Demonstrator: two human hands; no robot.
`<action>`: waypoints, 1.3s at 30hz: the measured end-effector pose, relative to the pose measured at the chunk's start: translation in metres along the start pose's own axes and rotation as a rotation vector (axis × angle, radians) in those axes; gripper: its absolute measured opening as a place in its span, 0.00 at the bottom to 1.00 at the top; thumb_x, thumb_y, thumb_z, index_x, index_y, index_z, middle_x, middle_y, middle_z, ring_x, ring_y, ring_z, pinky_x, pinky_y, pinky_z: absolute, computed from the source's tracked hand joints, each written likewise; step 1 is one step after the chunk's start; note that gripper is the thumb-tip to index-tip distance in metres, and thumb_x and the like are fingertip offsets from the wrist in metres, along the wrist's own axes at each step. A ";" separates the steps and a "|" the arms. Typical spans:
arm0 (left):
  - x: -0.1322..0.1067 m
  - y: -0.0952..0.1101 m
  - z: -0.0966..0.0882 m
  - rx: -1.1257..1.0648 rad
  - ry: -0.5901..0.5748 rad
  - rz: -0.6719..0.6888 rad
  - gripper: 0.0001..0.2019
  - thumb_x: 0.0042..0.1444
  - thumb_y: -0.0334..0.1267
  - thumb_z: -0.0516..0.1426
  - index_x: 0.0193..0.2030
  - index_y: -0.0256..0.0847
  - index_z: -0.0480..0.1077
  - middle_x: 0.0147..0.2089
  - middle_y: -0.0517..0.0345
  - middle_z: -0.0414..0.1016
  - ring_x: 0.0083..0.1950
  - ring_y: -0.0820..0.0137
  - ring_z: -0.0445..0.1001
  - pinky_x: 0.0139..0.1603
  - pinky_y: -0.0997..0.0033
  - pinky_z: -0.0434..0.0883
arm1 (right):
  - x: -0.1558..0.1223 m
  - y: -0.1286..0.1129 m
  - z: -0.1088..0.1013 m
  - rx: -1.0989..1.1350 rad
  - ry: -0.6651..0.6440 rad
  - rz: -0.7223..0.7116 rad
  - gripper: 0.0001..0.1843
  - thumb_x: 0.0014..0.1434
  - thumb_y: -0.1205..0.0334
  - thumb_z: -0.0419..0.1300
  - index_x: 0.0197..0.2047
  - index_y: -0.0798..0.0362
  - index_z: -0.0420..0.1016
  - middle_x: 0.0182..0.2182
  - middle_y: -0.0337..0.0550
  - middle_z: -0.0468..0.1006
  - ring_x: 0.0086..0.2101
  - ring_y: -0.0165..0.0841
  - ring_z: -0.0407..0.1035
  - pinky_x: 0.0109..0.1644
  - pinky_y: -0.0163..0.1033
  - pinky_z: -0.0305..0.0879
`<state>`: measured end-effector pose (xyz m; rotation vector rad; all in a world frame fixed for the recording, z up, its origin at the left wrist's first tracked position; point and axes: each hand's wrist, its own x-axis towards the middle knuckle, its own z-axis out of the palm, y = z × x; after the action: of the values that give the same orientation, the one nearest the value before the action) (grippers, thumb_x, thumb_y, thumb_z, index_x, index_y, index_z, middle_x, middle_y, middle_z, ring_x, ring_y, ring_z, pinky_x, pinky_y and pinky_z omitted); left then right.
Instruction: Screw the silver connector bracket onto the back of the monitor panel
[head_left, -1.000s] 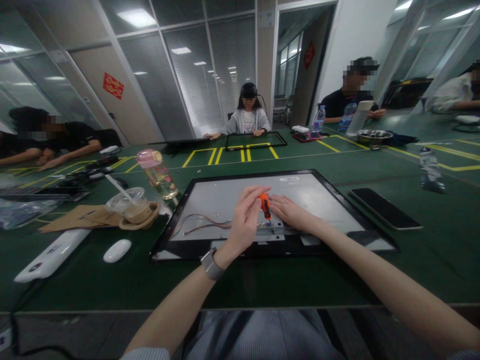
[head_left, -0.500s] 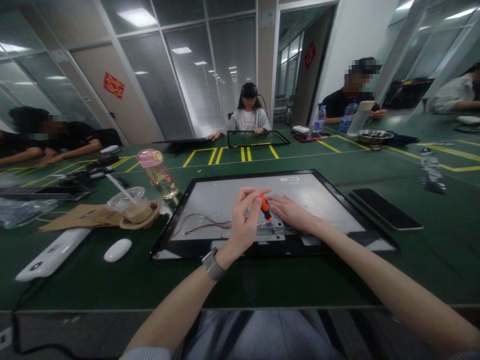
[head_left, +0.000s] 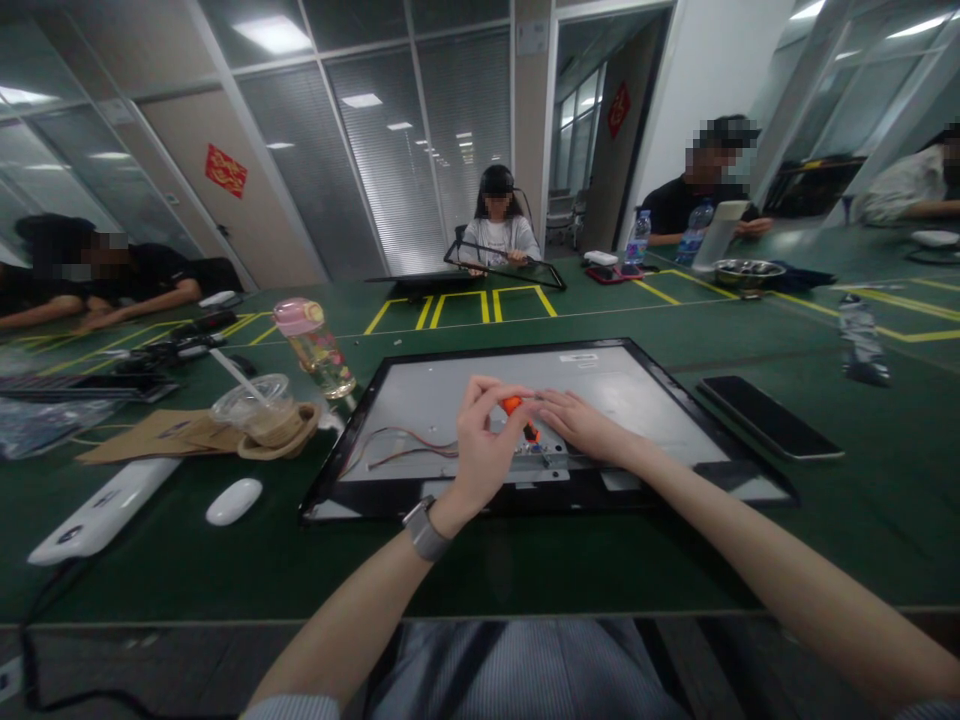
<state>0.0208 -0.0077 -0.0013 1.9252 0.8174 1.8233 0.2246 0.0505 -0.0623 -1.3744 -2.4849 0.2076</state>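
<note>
A monitor panel [head_left: 600, 375] with a black frame lies face down on the green table in front of me, its grey metal back up. My left hand [head_left: 484, 445], with a watch on the wrist, pinches the orange handle of a small screwdriver [head_left: 521, 415] whose tip stands on a metal bracket near the panel's lower edge. My right hand [head_left: 581, 422] rests on the panel just right of the screwdriver, fingers curled close by the shaft. Thin red and white wires [head_left: 401, 450] run across the panel to the left of my left hand.
A black phone [head_left: 769, 415] lies right of the panel. To the left are a white mouse [head_left: 234, 500], a white bar-shaped device [head_left: 105, 508], a plastic cup with straw [head_left: 259, 405] and a pink-capped bottle [head_left: 315, 345]. Other people sit around the table; one opposite lifts a black frame [head_left: 499, 272].
My left hand's fingers have turned on the screwdriver handle, which tilts more to the left. The person opposite has raised the black frame off the table.
</note>
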 end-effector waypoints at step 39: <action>0.005 0.001 -0.004 -0.123 -0.115 -0.064 0.13 0.68 0.45 0.56 0.49 0.43 0.80 0.46 0.52 0.74 0.47 0.67 0.74 0.52 0.66 0.72 | 0.001 0.001 0.000 -0.009 0.001 -0.017 0.30 0.75 0.52 0.37 0.67 0.54 0.69 0.68 0.56 0.68 0.68 0.49 0.60 0.70 0.63 0.54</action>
<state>0.0169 -0.0058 0.0037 1.8843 0.7042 1.6691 0.2249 0.0514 -0.0622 -1.3561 -2.4984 0.1925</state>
